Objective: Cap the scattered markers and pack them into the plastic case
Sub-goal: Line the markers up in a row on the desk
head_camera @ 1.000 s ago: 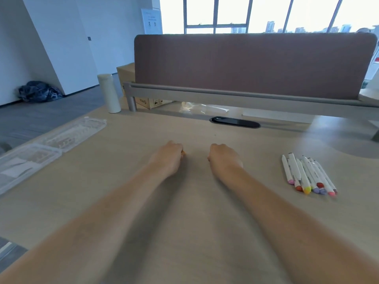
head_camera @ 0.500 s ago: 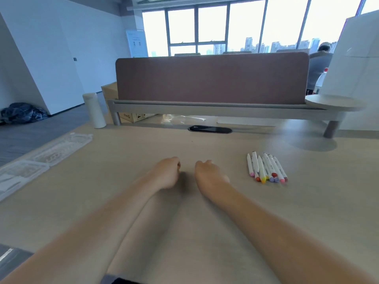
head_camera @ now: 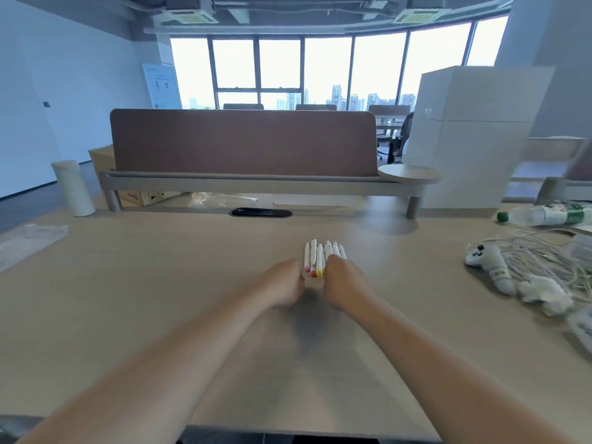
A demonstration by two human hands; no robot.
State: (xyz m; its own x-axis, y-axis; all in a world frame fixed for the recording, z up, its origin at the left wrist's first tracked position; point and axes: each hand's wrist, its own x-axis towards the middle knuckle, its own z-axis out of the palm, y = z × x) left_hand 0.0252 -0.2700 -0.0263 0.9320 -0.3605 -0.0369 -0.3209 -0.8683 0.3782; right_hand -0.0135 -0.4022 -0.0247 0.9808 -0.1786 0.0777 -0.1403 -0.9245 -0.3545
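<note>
Desk [head_camera: 160, 283] bears markers [head_camera: 317, 257] between left hand [head_camera: 285, 285] and right hand [head_camera: 344, 283]; bottle [head_camera: 541, 214] label blurred.

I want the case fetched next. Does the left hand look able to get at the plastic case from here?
Probably yes. The left hand is at the markers, and only bare desk lies between it and the plastic case at the far left edge, though it is a long sideways reach.

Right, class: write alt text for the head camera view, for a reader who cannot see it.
A left hand and right hand, fingers curled, meet at the near ends of a bunch of white markers on a pale desk.
</note>
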